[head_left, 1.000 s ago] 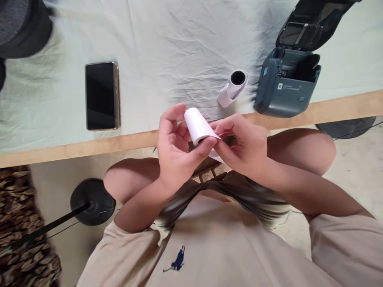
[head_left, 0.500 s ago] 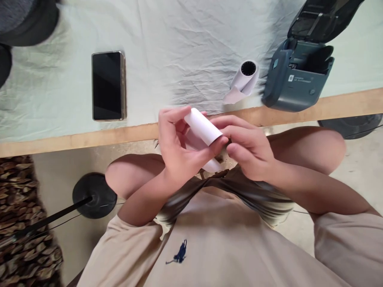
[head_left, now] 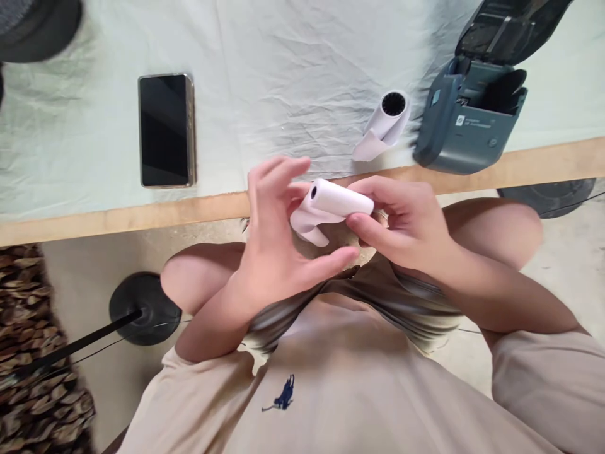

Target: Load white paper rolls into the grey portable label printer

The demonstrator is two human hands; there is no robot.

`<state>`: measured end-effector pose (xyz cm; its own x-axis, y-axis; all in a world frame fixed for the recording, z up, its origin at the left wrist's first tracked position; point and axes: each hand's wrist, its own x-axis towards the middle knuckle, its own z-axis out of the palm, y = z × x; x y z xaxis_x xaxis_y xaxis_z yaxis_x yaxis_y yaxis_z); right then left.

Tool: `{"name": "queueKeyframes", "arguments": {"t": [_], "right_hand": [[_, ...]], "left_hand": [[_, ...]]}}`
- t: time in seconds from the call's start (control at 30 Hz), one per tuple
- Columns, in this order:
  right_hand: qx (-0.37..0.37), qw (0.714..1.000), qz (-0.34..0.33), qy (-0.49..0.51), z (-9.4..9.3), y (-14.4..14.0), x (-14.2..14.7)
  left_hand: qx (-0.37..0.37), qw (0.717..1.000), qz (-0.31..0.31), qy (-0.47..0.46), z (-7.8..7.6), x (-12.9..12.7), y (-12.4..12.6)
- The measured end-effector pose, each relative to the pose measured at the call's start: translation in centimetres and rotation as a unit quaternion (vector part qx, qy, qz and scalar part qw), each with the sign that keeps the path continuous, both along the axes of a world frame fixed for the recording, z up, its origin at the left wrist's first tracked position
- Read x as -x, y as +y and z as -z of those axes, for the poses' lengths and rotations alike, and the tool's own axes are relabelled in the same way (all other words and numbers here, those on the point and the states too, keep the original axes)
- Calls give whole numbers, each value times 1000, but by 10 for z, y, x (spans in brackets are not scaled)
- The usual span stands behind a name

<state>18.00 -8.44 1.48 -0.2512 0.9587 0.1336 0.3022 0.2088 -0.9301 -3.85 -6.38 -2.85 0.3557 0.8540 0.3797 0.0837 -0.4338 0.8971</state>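
Observation:
A small white paper roll (head_left: pixel 341 200) with a dark hole at its left end is held at its right end by my right hand (head_left: pixel 406 221), thumb in front and fingers behind. Its loose paper tail curls down at the left. Around that left side, my left hand (head_left: pixel 278 233) is open, with thumb and fingers spread wide; whether a hidden finger touches the paper I cannot tell. A second white paper roll (head_left: pixel 382 126) with a black toothed core lies on the cloth, its end partly unrolled. Beside it stands a dark teal label printer (head_left: pixel 467 132) with its lid raised.
A phone (head_left: pixel 165 130) lies face up at the left on the pale cloth (head_left: pixel 246 82). The table's wooden edge (head_left: pixel 212 210) runs just beyond my hands. A dark round object (head_left: pixel 42 28) occupies the far left corner. A black round stand base (head_left: pixel 144 309) rests on the floor.
My left hand has loosened from the paper roll and spread apart. The right hand has taken the roll's right end, and the roll has turned so its hole faces left.

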Motion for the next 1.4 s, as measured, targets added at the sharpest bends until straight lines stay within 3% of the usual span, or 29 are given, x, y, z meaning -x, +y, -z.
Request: {"name": "queueKeyframes", "arguments": {"t": [0.03, 0.1, 0.2, 0.27, 0.43, 0.6, 0.77, 0.9, 1.1, 1.3, 1.4], "right_hand": [[-47, 998, -2, -32, -2, -1, -3], [-126, 989, -4, -84, -2, -3, -8], [-178, 979, 9, -102, 3, -5, -11], [-161, 985, -2, -56, 6, -5, -12], [-24, 997, -42, 65, 12, 0, -10], [-74, 996, -1, 39, 16, -1, -9], [81, 987, -29, 134, 15, -3, -9], [134, 985, -12, 111, 12, -3, -9], [109, 985, -48, 128, 11, 0, -14], [46, 998, -45, 28, 11, -3, -18], [31, 999, -4, 27, 11, -6, -14]], "left_hand": [[-6, 998, 29, -52, -6, 3, 1], [61, 993, 94, -40, -19, 6, 2], [114, 990, 82, 10, -29, 4, 2], [109, 992, 64, 2, -29, 0, 4], [81, 993, 72, -52, -21, -5, 9], [203, 973, 103, -24, -25, -2, 9], [152, 984, 82, -47, -22, -2, 7], [149, 982, 84, -78, -17, -3, 9], [105, 974, 165, -116, -7, 0, 26], [135, 982, 109, -71, 0, 0, 30], [160, 973, 129, -101, -4, -5, 24]]}}
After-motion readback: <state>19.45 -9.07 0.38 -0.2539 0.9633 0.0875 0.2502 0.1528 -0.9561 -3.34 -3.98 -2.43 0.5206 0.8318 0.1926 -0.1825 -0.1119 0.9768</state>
